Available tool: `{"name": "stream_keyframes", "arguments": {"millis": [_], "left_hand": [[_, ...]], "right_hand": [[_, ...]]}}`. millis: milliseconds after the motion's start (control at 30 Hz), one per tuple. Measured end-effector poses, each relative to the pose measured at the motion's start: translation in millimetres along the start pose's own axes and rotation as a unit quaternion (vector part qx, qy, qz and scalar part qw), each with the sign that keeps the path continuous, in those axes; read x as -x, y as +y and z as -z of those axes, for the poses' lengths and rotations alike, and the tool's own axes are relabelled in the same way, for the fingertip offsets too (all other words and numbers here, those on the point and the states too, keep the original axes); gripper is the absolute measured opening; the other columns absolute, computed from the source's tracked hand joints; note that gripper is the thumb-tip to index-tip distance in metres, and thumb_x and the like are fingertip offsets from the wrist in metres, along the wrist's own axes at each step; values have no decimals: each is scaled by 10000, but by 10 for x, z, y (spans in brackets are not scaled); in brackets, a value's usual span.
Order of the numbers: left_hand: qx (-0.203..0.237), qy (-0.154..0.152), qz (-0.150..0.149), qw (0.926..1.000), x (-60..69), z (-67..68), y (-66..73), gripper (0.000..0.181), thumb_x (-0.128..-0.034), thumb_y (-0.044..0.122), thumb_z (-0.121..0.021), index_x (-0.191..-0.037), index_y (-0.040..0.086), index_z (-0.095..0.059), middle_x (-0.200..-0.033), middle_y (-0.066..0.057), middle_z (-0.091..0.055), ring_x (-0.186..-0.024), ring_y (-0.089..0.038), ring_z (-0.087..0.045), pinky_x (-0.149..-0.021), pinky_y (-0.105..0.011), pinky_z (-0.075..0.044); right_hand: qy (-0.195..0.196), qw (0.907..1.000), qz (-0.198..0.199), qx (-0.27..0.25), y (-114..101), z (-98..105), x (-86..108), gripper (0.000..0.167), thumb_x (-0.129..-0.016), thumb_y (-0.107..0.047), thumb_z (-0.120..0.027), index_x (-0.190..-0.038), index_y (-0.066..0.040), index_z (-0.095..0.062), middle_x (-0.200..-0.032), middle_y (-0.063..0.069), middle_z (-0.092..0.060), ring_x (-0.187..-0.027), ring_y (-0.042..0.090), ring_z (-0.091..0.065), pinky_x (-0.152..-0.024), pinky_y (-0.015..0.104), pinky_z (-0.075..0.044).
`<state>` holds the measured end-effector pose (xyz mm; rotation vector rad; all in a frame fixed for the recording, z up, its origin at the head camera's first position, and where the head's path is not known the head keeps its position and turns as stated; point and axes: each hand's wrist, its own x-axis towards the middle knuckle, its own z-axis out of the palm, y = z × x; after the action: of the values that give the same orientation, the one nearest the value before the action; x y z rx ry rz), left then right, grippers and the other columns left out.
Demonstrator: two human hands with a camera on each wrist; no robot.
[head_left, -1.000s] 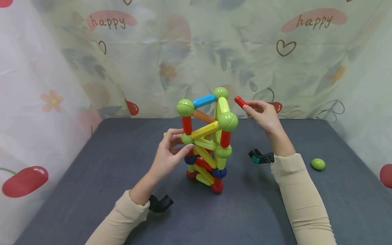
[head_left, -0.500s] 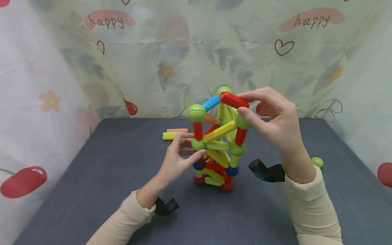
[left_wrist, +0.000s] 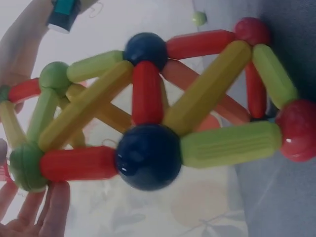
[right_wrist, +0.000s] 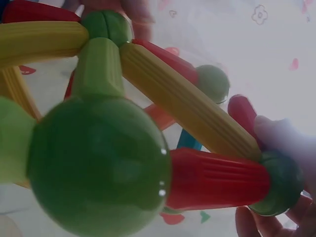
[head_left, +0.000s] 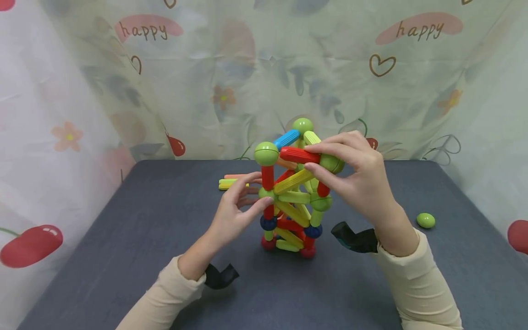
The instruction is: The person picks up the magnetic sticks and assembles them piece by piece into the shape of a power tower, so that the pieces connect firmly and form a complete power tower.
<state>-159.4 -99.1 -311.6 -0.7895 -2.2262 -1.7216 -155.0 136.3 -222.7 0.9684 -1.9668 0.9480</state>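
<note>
A tower of colored magnetic rods and balls stands upright on the table. Low on its left side, my left hand [head_left: 231, 213] holds a green ball [head_left: 267, 194] between thumb and fingers. My right hand [head_left: 360, 176] pinches a red rod [head_left: 294, 155] near the top. That rod lies roughly level, its right end at the upper right green ball [head_left: 333, 164], partly covered by the hand. Its left end is apart from the upper left green ball [head_left: 266, 153]. In the right wrist view, fingers surround the top green ball [right_wrist: 279, 183] beside the red rod [right_wrist: 243, 112].
Behind the left hand, several loose rods [head_left: 228, 182] in pink, green and yellow lie on the dark table [head_left: 144, 229]. A loose green ball [head_left: 426, 220] rests at the right. A patterned curtain [head_left: 264, 68] hangs behind.
My right hand has brought the red rod left from beside the tower, then lowered and levelled it at the upper right ball. The tower and left hand have shifted slightly right.
</note>
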Motion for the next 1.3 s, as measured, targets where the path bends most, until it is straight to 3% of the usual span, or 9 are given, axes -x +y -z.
{"name": "stream_keyframes", "arguments": {"millis": [133, 333, 400, 700, 767, 867, 967, 1133, 1300], "left_hand": [[-140, 64, -213, 9997, 2, -6, 16, 532, -863, -26, -678, -1358, -6, -484, -1259, -204, -568, -1054, -334, -629, -840, -361, -569], [-378, 303, -440, 9979, 24, -50, 26, 520, -856, -15, -694, -1340, 2, -505, -1197, -182, -594, -1016, -296, -642, -811, -349, -579], [-448, 350, -484, 9972, 27, -67, 31, 507, -860, 2, -697, -1334, 9, -517, -1185, -170, -598, -1013, -287, -644, -803, -343, -581], [-467, 310, -426, 9975, 13, -99, 45, 465, -861, 25, -706, -1298, 17, -550, -1156, -143, -598, -996, -266, -643, -796, -323, -582], [-420, 222, -422, 9980, 14, -107, 47, 455, -848, 19, -718, -1274, 6, -559, -1147, -145, -590, -983, -265, -641, -798, -315, -581], [-325, 52, -421, 9986, 20, -132, 43, 451, -820, 5, -744, -1238, -11, -575, -1126, -147, -573, -974, -260, -638, -803, -295, -577], [-141, -121, -446, 9988, 31, -165, 45, 456, -804, -21, -750, -1227, -27, -581, -1120, -153, -557, -977, -266, -631, -804, -293, -575], [272, -509, -491, 9971, 31, -188, 34, 449, -794, -68, -737, -1216, -53, -584, -1118, -176, -560, -958, -281, -638, -801, -286, -576], [363, -932, -180, 9948, -61, -20, -92, 397, -815, -53, -722, -1188, -47, -586, -1100, -200, -622, -958, -272, -660, -826, -365, -574]], "right_hand": [[11, 9999, 52, 150, 8, -30, 19, 270, -793, -123, -793, -1022, 9, -733, -951, 160, -687, -914, 283, -516, -771, 248, -390], [-57, 9998, 143, 158, 67, -52, 21, 430, -870, -383, -668, -1015, 17, -731, -955, 177, -686, -942, 296, -513, -821, 259, -400], [-56, 9998, 147, 97, 89, -54, 16, 449, -867, -402, -658, -1010, 18, -731, -954, 173, -688, -944, 288, -513, -830, 255, -400], [-173, 9990, 67, -405, 204, -30, -9, 390, -833, -326, -705, -1021, 15, -726, -968, 151, -692, -959, 194, -517, -858, 267, -393], [-270, 9974, -8, -668, 257, -19, -14, 358, -823, -269, -726, -1023, 29, -718, -999, 90, -699, -984, 167, -515, -878, 254, -405], [-384, 9924, -218, -1152, 338, 9, -6, 284, -805, -83, -752, -1034, 75, -692, -1073, -27, -674, -1030, 150, -533, -879, 185, -464], [-330, 9837, -581, -1668, 405, 36, 24, 320, -777, 58, -745, -1075, 122, -645, -1151, -51, -622, -1052, 163, -557, -797, 169, -530], [-140, 9637, -1044, -2451, 491, 73, 87, 443, -815, -2, -734, -1173, 169, -538, -1142, 13, -582, -930, 144, -602, -743, 182, -548], [-121, 9447, -1309, -3006, 539, 91, 146, 465, -824, 97, -686, -1255, 105, -510, -1055, 30, -616, -849, 143, -612, -725, 198, -547]]}}
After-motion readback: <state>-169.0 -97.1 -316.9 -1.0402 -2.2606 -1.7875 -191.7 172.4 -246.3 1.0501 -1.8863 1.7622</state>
